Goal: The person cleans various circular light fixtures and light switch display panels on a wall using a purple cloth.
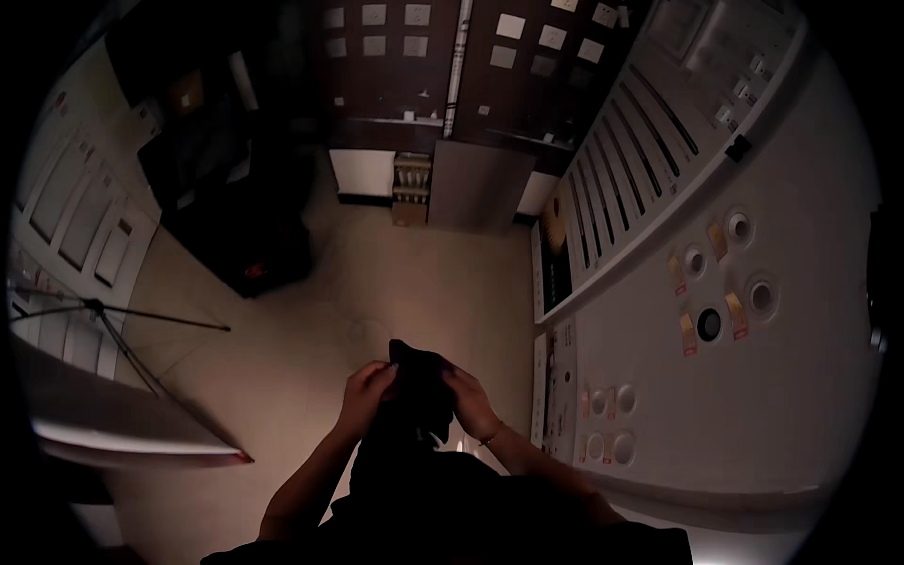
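Observation:
A dark piece of cloth [421,388] is held up in front of the body, its top coming to a point; its kind is too dark to tell. My left hand [369,397] grips its left edge, thumb against the fabric near the top. On the opposite edge, my right hand [470,404] holds the cloth with bent fingers, and a thin bracelet shows at that wrist. The lower part of the cloth merges with the dark clothing on my body, so where it ends is hidden.
Right stands a display wall [706,424] with round fittings and dark strips. Wall switch plates [374,46] hang on dark panels ahead, above a small shelf [412,180]. A dark-draped table [261,240] is at upper left. Thin metal stand legs [162,319] and a pale panel's edge [141,441] lie left.

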`<move>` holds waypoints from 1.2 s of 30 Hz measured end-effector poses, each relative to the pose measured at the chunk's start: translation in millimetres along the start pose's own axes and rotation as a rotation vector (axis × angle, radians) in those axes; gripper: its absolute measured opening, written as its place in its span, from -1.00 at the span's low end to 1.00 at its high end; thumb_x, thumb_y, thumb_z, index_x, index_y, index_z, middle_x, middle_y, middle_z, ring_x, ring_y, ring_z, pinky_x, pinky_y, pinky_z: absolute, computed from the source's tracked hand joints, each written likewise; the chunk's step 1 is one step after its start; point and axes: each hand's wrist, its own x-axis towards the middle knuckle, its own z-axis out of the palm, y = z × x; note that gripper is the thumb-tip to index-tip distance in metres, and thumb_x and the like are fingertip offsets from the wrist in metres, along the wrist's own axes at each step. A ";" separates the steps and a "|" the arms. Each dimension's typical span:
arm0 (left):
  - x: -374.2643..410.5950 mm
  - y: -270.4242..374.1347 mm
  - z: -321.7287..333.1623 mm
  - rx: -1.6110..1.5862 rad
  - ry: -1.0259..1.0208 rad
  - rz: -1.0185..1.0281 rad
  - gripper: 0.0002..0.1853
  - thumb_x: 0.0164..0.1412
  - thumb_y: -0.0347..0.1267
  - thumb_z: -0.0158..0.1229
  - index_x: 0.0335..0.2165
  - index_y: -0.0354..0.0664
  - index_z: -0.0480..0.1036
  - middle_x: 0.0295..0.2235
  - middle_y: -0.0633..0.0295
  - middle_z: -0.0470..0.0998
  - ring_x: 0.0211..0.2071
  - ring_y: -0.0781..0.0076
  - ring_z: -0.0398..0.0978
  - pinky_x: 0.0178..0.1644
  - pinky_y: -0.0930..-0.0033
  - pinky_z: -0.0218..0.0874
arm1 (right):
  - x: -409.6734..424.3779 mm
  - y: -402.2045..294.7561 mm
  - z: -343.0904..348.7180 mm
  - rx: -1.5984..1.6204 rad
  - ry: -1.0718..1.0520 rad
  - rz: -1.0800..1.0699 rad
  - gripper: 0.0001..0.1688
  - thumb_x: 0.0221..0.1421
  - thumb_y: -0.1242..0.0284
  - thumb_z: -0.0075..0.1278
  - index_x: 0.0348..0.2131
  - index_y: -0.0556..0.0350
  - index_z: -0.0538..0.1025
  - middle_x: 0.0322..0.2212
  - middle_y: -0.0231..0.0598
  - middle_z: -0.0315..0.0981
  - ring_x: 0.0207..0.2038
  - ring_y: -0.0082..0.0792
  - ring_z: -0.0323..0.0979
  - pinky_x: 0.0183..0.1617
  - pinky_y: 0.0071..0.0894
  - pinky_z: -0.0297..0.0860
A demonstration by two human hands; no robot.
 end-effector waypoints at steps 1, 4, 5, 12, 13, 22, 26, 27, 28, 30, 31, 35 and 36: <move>16.6 -0.3 2.5 0.093 -0.025 0.033 -0.80 0.25 -0.33 0.10 -0.26 -0.25 0.47 -0.38 0.29 0.49 -0.34 0.56 0.46 -0.23 0.44 0.39 | 10.7 -5.3 -7.8 0.083 0.032 -0.017 -0.52 0.32 0.36 -0.24 0.12 0.27 0.30 0.00 -0.17 0.39 0.02 -0.41 0.35 0.11 -0.48 0.27; 76.1 -0.6 15.1 0.320 -0.111 0.119 -0.87 0.25 -0.43 0.09 -0.25 -0.27 0.45 -0.41 0.29 0.48 -0.39 0.55 0.47 -0.31 0.49 0.42 | 46.7 -26.3 -26.0 0.297 0.103 -0.050 -0.56 0.33 0.35 -0.23 0.08 0.25 0.34 -0.08 -0.27 0.43 -0.06 -0.52 0.37 0.06 -0.56 0.28; 92.9 0.5 22.4 0.338 -0.143 0.109 -0.87 0.24 -0.44 0.10 -0.25 -0.27 0.45 -0.41 0.28 0.48 -0.39 0.55 0.47 -0.30 0.49 0.42 | 58.6 -26.1 -34.4 0.136 0.085 -0.011 -0.57 0.33 0.35 -0.21 0.08 0.24 0.35 -0.10 -0.29 0.43 -0.07 -0.53 0.37 0.06 -0.56 0.28; 249.1 63.0 70.3 0.255 -0.363 0.136 -0.82 0.25 -0.43 0.10 -0.19 -0.29 0.43 -0.31 0.23 0.53 -0.27 0.53 0.48 -0.13 0.45 0.35 | 169.8 -117.3 -67.3 -0.533 0.063 -0.238 -0.39 0.10 0.39 0.16 0.09 0.17 0.32 -0.15 -0.35 0.42 -0.12 -0.58 0.36 -0.04 -0.53 0.35; 264.1 76.3 77.2 0.184 -0.421 0.057 -0.80 0.25 -0.42 0.10 -0.18 -0.30 0.42 -0.29 0.23 0.54 -0.25 0.52 0.48 -0.10 0.44 0.34 | 183.4 -127.1 -74.9 -0.672 0.123 -0.319 -0.36 0.07 0.39 0.19 0.09 0.18 0.32 -0.14 -0.33 0.43 -0.13 -0.57 0.37 -0.04 -0.54 0.35; 406.3 174.8 114.5 0.718 -0.585 0.610 -0.35 0.01 -0.28 0.37 0.07 -0.14 0.32 -0.12 0.08 0.51 -0.09 0.29 0.49 0.00 0.36 0.30 | 283.2 -222.5 -146.9 -0.555 0.024 -0.198 -0.61 0.26 0.39 -0.06 0.02 0.23 0.42 -0.24 -0.34 0.51 -0.21 -0.59 0.38 -0.06 -0.50 0.36; 452.0 174.7 116.5 0.851 -0.701 0.327 -0.62 0.02 -0.24 0.36 -0.20 -0.19 0.52 -0.35 0.14 0.60 -0.33 0.38 0.55 -0.19 0.38 0.36 | 302.6 -225.8 -175.7 -0.395 0.116 -0.201 -0.61 0.24 0.40 -0.02 0.00 0.26 0.44 -0.22 -0.36 0.51 -0.21 -0.59 0.38 -0.05 -0.51 0.35; 463.4 175.8 122.8 0.913 -0.716 0.300 -0.67 0.03 -0.24 0.35 -0.27 -0.20 0.55 -0.38 0.14 0.60 -0.36 0.41 0.55 -0.23 0.39 0.36 | 307.0 -221.9 -185.8 -0.364 0.155 -0.189 -0.61 0.23 0.40 -0.01 -0.01 0.25 0.45 -0.22 -0.35 0.52 -0.21 -0.57 0.40 -0.05 -0.50 0.36; 472.3 178.7 127.7 0.929 -0.733 0.296 -0.67 0.02 -0.22 0.35 -0.30 -0.20 0.54 -0.41 0.15 0.60 -0.41 0.43 0.53 -0.28 0.39 0.35 | 314.3 -221.1 -193.5 -0.353 0.156 -0.149 -0.61 0.21 0.40 0.01 -0.02 0.25 0.45 -0.23 -0.35 0.53 -0.22 -0.57 0.40 -0.06 -0.50 0.36; 489.2 180.0 135.8 0.858 -0.706 0.277 -0.70 0.04 -0.26 0.34 -0.29 -0.21 0.54 -0.42 0.13 0.58 -0.40 0.46 0.52 -0.28 0.40 0.34 | 326.5 -233.9 -200.1 -0.341 0.113 -0.076 -0.62 0.18 0.41 0.05 -0.05 0.25 0.47 -0.25 -0.34 0.53 -0.22 -0.56 0.41 -0.07 -0.49 0.37; 492.0 189.8 146.1 0.826 -0.675 0.217 -0.76 0.04 -0.30 0.35 -0.33 -0.19 0.56 -0.42 0.22 0.59 -0.37 0.54 0.50 -0.24 0.46 0.34 | 330.5 -246.0 -200.4 -0.343 0.066 -0.059 -0.63 0.16 0.42 0.07 -0.07 0.25 0.48 -0.26 -0.33 0.54 -0.23 -0.55 0.41 -0.08 -0.48 0.38; 529.1 193.5 178.8 0.588 -0.654 0.134 -0.66 0.04 -0.39 0.34 -0.17 -0.22 0.49 -0.34 0.25 0.58 -0.30 0.55 0.49 -0.16 0.43 0.34 | 364.9 -270.1 -244.0 -0.342 0.027 -0.026 -0.62 0.13 0.46 0.11 -0.08 0.30 0.49 -0.25 -0.30 0.55 -0.23 -0.54 0.44 -0.08 -0.52 0.37; 538.4 193.7 184.6 0.475 -0.628 0.090 -0.63 0.05 -0.40 0.33 -0.14 -0.23 0.47 -0.32 0.25 0.58 -0.28 0.55 0.49 -0.14 0.43 0.34 | 372.9 -284.1 -252.5 -0.322 0.034 -0.041 -0.62 0.13 0.46 0.11 -0.08 0.31 0.49 -0.25 -0.31 0.55 -0.24 -0.55 0.43 -0.08 -0.53 0.37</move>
